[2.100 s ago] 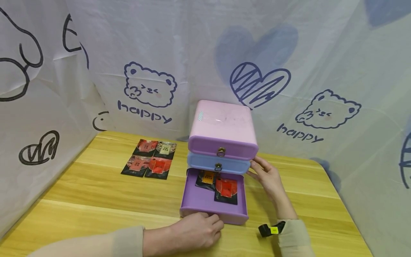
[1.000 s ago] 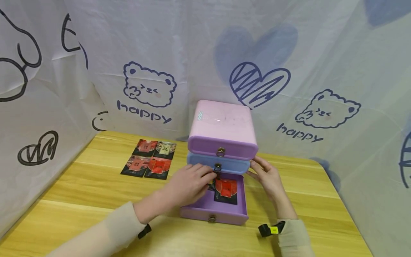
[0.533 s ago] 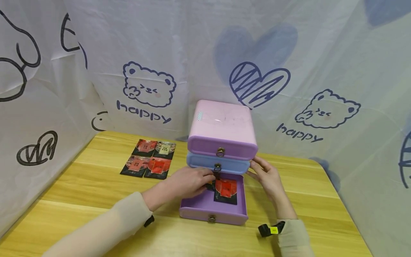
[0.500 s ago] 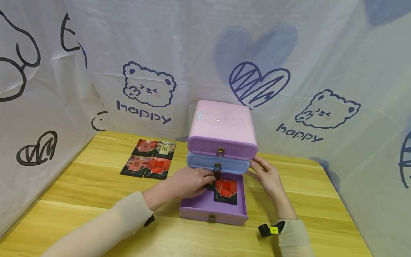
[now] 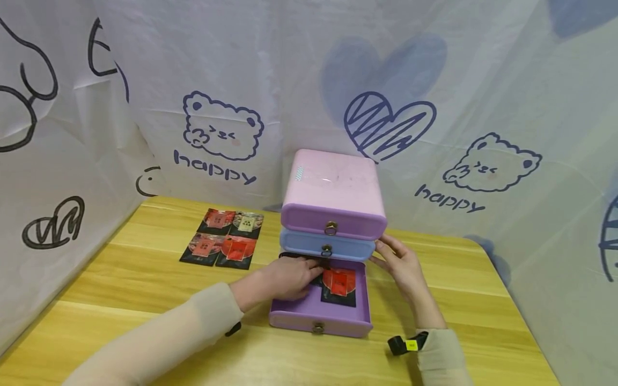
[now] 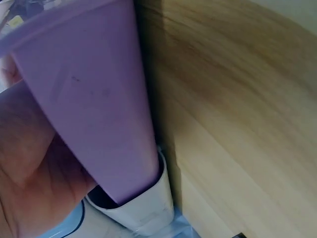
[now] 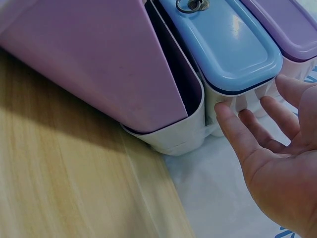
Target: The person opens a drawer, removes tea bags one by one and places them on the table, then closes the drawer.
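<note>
In the head view my left hand (image 5: 295,276) reaches into the pulled-out bottom purple drawer (image 5: 294,306), over its back left part. Under the fingers a dark packet (image 5: 316,280) shows only in part; whether they pinch it is hidden. The left wrist view has the drawer's outer side wall (image 6: 94,99) in front of those fingers. A red-and-black packet (image 5: 339,287) lies flat in the drawer, right of the hand. My right hand (image 5: 403,268) touches the right side of the drawer cabinet (image 5: 335,185) with extended, spread fingertips, level with the blue drawer (image 7: 228,42).
Several flat packets (image 5: 219,236) lie in a block on the wooden table (image 5: 145,279), left of the cabinet. The blue and upper purple drawer (image 5: 333,221) are closed. A printed white cloth (image 5: 309,69) hangs behind the table and along its sides.
My left hand has left the bottom drawer's front and come into the drawer, then deeper toward its back, covering the orange-labelled packet. The right hand has stayed at the cabinet's side.
</note>
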Tool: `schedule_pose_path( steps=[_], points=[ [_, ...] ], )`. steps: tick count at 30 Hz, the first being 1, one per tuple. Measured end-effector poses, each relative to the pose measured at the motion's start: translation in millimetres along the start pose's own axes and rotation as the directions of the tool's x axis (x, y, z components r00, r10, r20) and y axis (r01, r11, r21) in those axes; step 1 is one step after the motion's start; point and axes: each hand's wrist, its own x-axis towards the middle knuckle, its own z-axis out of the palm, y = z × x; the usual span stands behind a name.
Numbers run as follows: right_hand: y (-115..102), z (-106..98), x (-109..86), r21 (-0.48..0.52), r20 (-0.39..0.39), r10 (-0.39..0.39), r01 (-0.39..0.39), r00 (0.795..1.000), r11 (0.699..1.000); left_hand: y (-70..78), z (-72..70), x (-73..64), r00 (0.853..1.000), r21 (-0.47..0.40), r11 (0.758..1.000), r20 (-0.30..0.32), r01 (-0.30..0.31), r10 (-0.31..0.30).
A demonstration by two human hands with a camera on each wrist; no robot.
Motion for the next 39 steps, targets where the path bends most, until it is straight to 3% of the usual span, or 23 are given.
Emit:
schedule_pose_path(
  steps=[12, 39],
  points=[
    [0, 0, 1.1, 0.007, 0.000, 0.003, -0.003, 1.000, 1.000, -0.9, 10.5, 10.0, 0.995, 0.018, 0.995, -0.002, 0.100, -0.100],
    [1, -1, 1.3, -0.006, 0.007, -0.003, 0.003, 1.000, 1.000, 1.1, 11.8, 8.3, 0.992, 0.136, 0.988, -0.111, 0.077, -0.062]
  ],
)
